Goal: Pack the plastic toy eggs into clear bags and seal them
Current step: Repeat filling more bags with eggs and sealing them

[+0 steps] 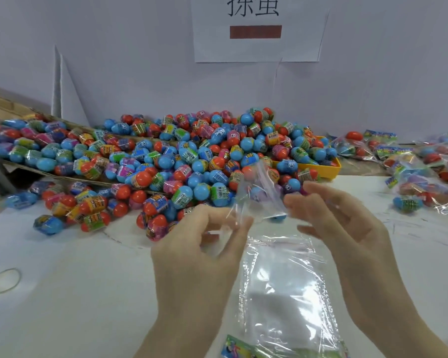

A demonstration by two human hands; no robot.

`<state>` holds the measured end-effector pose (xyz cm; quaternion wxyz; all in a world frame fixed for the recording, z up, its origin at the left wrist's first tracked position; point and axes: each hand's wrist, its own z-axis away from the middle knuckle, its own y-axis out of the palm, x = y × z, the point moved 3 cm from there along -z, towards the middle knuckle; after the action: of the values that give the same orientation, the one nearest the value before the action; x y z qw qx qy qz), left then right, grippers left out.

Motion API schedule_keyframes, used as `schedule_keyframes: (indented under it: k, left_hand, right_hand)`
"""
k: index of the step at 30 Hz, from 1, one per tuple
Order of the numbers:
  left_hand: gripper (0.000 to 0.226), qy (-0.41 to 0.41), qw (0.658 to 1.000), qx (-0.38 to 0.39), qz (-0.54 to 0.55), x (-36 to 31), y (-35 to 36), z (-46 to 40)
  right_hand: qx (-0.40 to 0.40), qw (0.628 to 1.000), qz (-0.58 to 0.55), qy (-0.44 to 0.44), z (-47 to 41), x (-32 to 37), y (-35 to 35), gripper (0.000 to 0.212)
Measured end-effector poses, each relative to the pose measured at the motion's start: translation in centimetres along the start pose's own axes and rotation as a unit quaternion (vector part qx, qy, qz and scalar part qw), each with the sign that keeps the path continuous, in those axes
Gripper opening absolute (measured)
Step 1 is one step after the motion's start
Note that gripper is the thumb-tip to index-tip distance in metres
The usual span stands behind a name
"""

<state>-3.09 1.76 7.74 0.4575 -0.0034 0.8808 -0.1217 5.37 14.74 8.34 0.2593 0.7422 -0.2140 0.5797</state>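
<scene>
A big heap of blue and red plastic toy eggs [181,161] with printed wrap bands covers the far half of the white table. I hold a clear empty bag [260,195] up over the table between both hands. My left hand [204,244] pinches its left edge with curled fingers. My right hand [347,228] holds its right edge with thumb and fingers. A stack of flat clear bags [287,288] lies on the table below my hands.
A yellow tray [331,169] sits under the heap at the right. Sealed bags of eggs [409,164] are piled at the far right. A flattened cardboard box [18,112] lies at the left. A rubber band [5,280] and colourful printed cards [239,348] rest on the table [75,293].
</scene>
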Motion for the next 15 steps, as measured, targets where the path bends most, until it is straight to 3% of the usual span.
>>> schedule_keyframes:
  k: [3,6,9,11,13,15]
  left_hand:
    - [0.004,0.227,0.956,-0.072,-0.17,-0.6,0.6,1.7]
    - [0.015,0.238,0.954,-0.021,-0.179,-0.8,1.6,2.9]
    - [0.046,0.204,0.966,0.112,-0.112,-1.3,1.3,3.0]
    - [0.051,0.147,0.979,0.129,-0.051,-1.2,-0.1,1.9]
    - [0.05,0.029,0.996,0.085,-0.008,-0.7,-1.8,0.1]
    - [0.063,-0.131,0.982,0.138,0.009,0.3,-2.1,-1.4]
  right_hand:
    - [0.08,0.996,-0.001,0.041,2.0,-0.9,2.1,0.08]
    - [0.077,0.994,-0.043,0.062,2.2,-1.6,3.1,0.059]
    - [0.049,0.993,-0.077,0.072,0.8,-1.5,2.3,0.032]
    - [0.046,0.994,-0.074,0.066,-0.2,-1.1,1.4,0.021]
    - [0.072,0.994,-0.04,0.07,-0.8,-0.8,0.5,0.02]
    - [0.143,0.985,-0.002,0.095,-0.6,-0.8,0.5,0.023]
